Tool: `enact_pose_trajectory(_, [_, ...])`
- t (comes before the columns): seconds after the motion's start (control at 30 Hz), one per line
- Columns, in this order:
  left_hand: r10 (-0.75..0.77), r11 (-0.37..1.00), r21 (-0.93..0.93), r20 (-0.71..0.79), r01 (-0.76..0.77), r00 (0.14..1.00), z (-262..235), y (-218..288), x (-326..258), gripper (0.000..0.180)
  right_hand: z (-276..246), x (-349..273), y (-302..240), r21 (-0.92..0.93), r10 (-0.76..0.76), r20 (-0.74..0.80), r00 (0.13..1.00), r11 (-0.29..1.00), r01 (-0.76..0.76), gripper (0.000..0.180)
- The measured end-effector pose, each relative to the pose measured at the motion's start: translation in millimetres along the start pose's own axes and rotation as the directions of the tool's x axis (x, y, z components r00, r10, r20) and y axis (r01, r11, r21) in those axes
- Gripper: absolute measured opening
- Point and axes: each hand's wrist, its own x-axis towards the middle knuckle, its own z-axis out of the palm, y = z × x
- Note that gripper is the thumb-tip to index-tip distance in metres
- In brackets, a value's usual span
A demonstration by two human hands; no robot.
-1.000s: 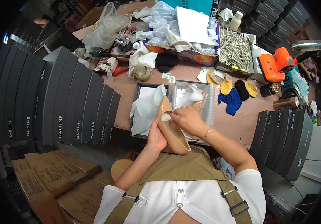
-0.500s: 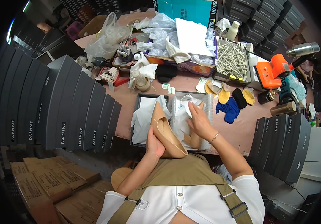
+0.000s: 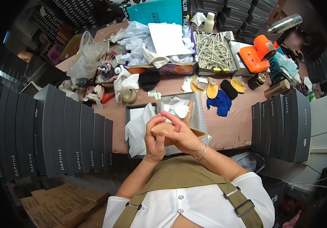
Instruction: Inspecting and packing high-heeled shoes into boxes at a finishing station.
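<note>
A tan high-heeled shoe [image 3: 163, 128] is gripped between both hands over the near edge of an open grey shoe box [image 3: 127, 114]. My left hand [image 3: 154, 138] wraps the shoe from the left. My right hand [image 3: 182, 133] closes over it from the right, fingers across its top. White tissue paper [image 3: 139, 127] lines the box's left half. A clear plastic sheet [image 3: 198, 114] and a second tan shoe [image 3: 188, 111] lie in its right half.
Rows of dark grey shoe boxes stand at the left [image 3: 57, 133] and right [image 3: 281, 121]. On the brown table sit insoles [image 3: 211, 90], a blue cloth [image 3: 218, 103], an orange heat gun [image 3: 260, 55], a tray of sticks [image 3: 211, 51] and crumpled plastic bags [image 3: 140, 41]. Cardboard cartons [image 3: 53, 207] lie below left.
The shoe was held upright in my left hand while my right hand reached into the box. Now both hands have come together around the shoe, nearer my body.
</note>
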Motion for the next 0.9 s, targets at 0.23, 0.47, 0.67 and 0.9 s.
enact_pose_trajectory(0.23, [-0.035,0.987,-0.163,-0.118,0.015,0.992,20,21,-29,0.042,6,-32,-2,0.105,-0.009,0.224,0.974,0.994,-0.015,0.086])
enact_pose_trajectory(0.47, [-0.392,0.910,-0.183,-0.085,0.372,0.916,8,-7,-11,0.041,8,-27,4,-0.332,-0.063,0.151,0.986,0.937,0.111,0.076])
enact_pose_trajectory(0.67, [-0.616,0.662,-0.456,0.122,0.595,0.778,-20,-46,33,0.035,-17,-55,-16,-0.860,-0.078,0.252,0.965,0.440,0.260,0.060])
enact_pose_trajectory(0.9, [-0.766,0.361,-0.439,0.362,0.822,0.530,-7,-110,19,0.038,-67,-12,1,-0.960,0.100,0.279,0.955,0.045,0.276,0.040])
